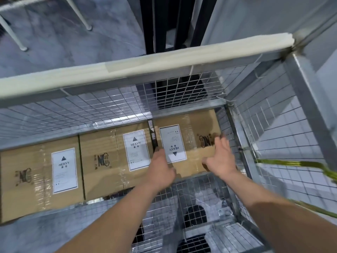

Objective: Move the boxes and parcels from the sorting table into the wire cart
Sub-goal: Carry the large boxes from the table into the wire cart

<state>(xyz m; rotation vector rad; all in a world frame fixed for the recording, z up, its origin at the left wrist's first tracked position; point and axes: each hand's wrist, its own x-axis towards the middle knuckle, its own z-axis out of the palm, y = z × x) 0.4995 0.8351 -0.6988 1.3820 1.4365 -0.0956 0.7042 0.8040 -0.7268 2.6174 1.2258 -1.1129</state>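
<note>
Three brown cardboard boxes (42,172) with white "HEAVY" labels sit in a row on the galvanised wire cart (182,92) floor. On the rightmost taped box (193,143) — label upside down — the left hand (160,168) rests flat, fingers relaxed; the right hand (220,159) presses its right edge, fingers spread.

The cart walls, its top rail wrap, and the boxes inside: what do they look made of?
Cart walls: shiny grey welded wire mesh on metal framing, probably galvanised steel. Top rail wrap: matte cream padding, apparently foam, with tape seams. Boxes: brown corrugated cardboard under glossy clear tape, with white paper HEAVY labels.
</note>
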